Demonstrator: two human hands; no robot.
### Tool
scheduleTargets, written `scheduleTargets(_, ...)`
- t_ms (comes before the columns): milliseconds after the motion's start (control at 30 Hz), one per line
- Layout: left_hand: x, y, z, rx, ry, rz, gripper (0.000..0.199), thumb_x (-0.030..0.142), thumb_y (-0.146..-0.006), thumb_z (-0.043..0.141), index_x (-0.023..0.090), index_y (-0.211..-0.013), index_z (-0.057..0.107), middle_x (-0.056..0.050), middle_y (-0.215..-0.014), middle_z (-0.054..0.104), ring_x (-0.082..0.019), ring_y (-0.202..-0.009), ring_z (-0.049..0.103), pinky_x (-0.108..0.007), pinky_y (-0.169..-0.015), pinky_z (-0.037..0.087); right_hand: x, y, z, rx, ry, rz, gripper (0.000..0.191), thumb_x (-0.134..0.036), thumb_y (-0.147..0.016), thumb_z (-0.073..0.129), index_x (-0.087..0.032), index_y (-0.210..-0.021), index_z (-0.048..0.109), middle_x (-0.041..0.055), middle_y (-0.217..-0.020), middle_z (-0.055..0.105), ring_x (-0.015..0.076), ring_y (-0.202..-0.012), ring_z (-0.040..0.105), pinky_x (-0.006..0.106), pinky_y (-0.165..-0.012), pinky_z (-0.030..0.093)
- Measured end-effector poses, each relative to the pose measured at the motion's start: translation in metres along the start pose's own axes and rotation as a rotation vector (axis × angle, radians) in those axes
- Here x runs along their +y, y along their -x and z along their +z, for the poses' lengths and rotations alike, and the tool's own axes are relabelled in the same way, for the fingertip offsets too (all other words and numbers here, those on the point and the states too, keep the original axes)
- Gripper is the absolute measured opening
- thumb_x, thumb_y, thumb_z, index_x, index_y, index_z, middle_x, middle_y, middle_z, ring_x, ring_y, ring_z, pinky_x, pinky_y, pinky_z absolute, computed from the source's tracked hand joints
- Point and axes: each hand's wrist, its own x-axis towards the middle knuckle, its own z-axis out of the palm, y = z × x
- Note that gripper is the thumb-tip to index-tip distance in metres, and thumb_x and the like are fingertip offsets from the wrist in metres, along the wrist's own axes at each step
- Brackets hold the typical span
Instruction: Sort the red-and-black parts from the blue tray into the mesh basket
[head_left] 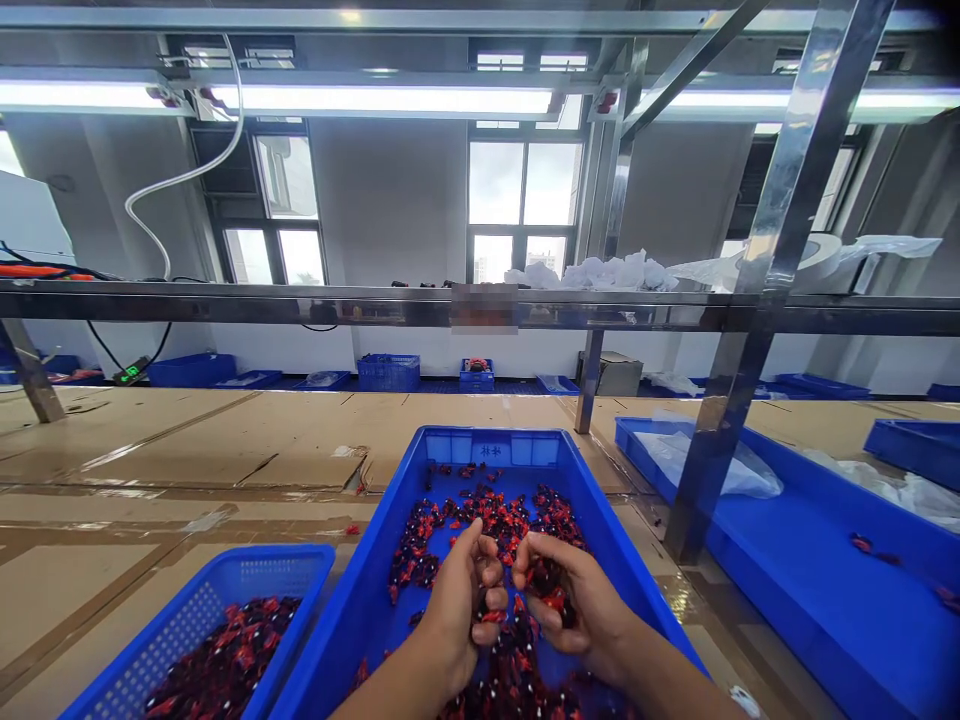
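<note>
My left hand (pixel 457 610) and my right hand (pixel 574 600) are cupped close together above a blue plastic tray (pixel 487 435). Each hand holds a small bunch of red-and-dark wrapped pieces (pixel 551 590), likely sweets, between curled fingers. Many more of these pieces lie scattered in a loose heap (pixel 480 520) on the tray floor, directly below my hands. To the left, a blue mesh basket (pixel 262 570) holds a dense pile of the same pieces (pixel 225 660). My hands touch neither container's rim.
A long, shallow blue tray (pixel 787 560) on the right holds a clear plastic bag and a few loose pieces. A steel post (pixel 712 470) rises between it and the central tray. Cardboard covers the bench. An overhead steel rack crosses the view, with more blue crates beyond.
</note>
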Motion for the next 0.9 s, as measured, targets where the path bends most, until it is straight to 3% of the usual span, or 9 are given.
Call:
scheduleTargets(167,0.003,-0.004,-0.005,-0.034,0.218,0.055,0.029,0.050,-0.089,0.050,0.022,-0.083,0.045,0.008,-0.061,0.027,-0.004,-0.039,0.032,-0.014,-0.033,0.009,0.019,-0.014,-0.006,0.091,0.427,-0.014,0.037,-0.052,-0.080,0.059,-0.017,-0.070,0.054,-0.0058,-0.052,0.053,0.0018,-0.026,0.027,0.017,-0.026,0.011)
scheduleTargets(333,0.001,-0.008,-0.007,0.060,0.148,0.202,0.014,0.037,-0.095,0.045,0.023,-0.092,0.047,0.008,-0.063,0.033,-0.004,-0.040,0.035,-0.012,-0.030,0.013,0.029,-0.019,-0.004,0.026,0.638,-0.090,0.043,-0.057,-0.085,0.053,-0.017,-0.066,0.053,-0.0069,-0.045,0.047,0.0041,-0.029,0.028,0.019,-0.031,0.018)
scheduleTargets(600,-0.002,-0.004,-0.002,0.150,-0.019,0.338,0.013,0.026,-0.095,0.046,0.022,-0.106,0.051,0.006,-0.070,0.043,-0.003,-0.039,0.037,-0.011,-0.027,0.017,0.026,-0.007,0.006,0.074,0.827,-0.317,0.036,-0.047,-0.092,0.049,-0.017,-0.075,0.058,-0.0030,-0.061,0.053,0.0094,-0.052,0.041,0.021,-0.050,0.030)
scheduleTargets(767,0.002,-0.002,-0.002,0.178,0.099,0.344,0.019,0.017,-0.091,0.049,0.023,-0.109,0.050,0.004,-0.074,0.048,-0.004,-0.042,0.044,-0.011,-0.027,0.019,0.028,-0.004,0.008,0.032,0.834,-0.342,0.027,-0.043,-0.092,0.052,-0.018,-0.085,0.058,-0.0025,-0.068,0.057,0.0109,-0.059,0.043,0.022,-0.055,0.031)
scheduleTargets(900,0.007,-0.001,-0.003,0.228,0.253,0.243,0.021,0.012,-0.090,0.048,0.021,-0.108,0.049,0.003,-0.075,0.051,-0.004,-0.044,0.047,-0.010,-0.029,0.021,0.029,-0.006,0.009,0.047,0.821,-0.370,0.029,-0.045,-0.092,0.052,-0.018,-0.083,0.058,-0.0032,-0.068,0.054,0.0103,-0.057,0.039,0.021,-0.053,0.029)
